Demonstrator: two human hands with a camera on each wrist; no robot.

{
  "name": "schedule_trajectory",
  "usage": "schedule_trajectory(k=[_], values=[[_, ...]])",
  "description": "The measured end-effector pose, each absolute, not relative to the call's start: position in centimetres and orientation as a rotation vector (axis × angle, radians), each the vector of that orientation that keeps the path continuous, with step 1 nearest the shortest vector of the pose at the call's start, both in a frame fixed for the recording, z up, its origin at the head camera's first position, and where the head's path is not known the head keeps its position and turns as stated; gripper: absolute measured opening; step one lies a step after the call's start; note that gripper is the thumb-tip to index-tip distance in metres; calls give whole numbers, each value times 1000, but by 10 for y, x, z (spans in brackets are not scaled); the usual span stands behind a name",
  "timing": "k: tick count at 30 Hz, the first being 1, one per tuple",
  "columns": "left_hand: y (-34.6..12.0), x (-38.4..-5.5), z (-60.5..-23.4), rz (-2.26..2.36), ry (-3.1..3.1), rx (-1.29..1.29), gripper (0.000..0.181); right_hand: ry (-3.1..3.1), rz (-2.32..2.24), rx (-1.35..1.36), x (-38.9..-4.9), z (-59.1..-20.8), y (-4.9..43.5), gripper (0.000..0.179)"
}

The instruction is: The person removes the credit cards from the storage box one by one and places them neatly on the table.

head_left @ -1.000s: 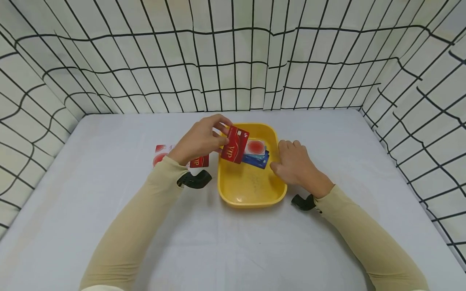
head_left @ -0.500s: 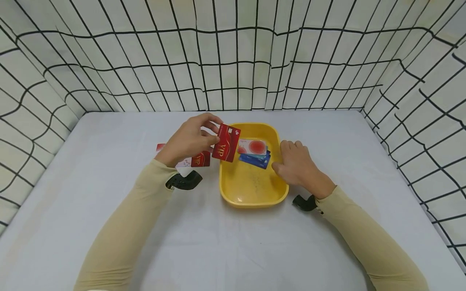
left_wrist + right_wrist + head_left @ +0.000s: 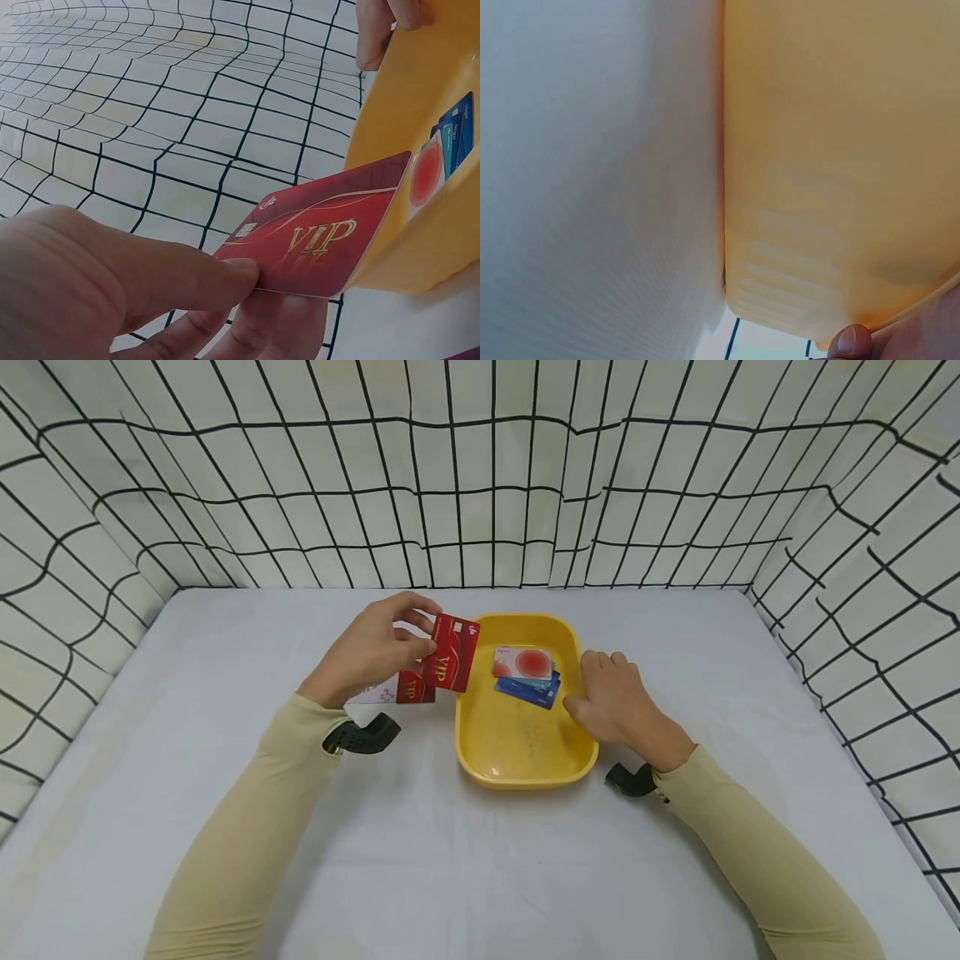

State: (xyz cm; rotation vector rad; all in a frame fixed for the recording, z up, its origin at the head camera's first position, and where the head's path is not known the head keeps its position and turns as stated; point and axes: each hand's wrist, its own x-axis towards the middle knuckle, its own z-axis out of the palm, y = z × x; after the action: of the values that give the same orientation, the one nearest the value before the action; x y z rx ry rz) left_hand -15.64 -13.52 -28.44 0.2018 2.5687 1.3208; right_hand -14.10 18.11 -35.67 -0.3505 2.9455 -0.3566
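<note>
My left hand (image 3: 375, 643) pinches a red VIP card (image 3: 452, 652) between thumb and fingers, above the left rim of a yellow tray (image 3: 525, 752). In the left wrist view the gold letters on this card (image 3: 330, 232) face the camera, and the thumb presses near its chip end. Inside the tray, towards the back, lie a white card with a red disc (image 3: 522, 662) and several blue cards (image 3: 532, 689), overlapping. My right hand (image 3: 618, 702) grips the tray's right rim; its fingertips show at the tray's edge in the right wrist view.
On the white-covered table (image 3: 465, 877), left of the tray, lie another red VIP card (image 3: 415, 687) and a whitish patterned card (image 3: 378, 692), partly hidden by my left hand. A black wire grid (image 3: 450, 493) encloses the back and sides of the table.
My left hand has moved left with the red VIP card, from over the tray's inside to its left rim. The right hand stays on the tray's right rim.
</note>
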Motion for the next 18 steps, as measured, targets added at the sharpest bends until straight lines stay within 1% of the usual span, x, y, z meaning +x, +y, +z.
schedule_trajectory(k=[6,18], values=[[-142,-153,-285,1337,2576,163,45,2939,-360,-334,-141,-357,181,42],[-163,-150,-285,1444,2556,132,49,2938,-353,-333,-141,-357,181,41]])
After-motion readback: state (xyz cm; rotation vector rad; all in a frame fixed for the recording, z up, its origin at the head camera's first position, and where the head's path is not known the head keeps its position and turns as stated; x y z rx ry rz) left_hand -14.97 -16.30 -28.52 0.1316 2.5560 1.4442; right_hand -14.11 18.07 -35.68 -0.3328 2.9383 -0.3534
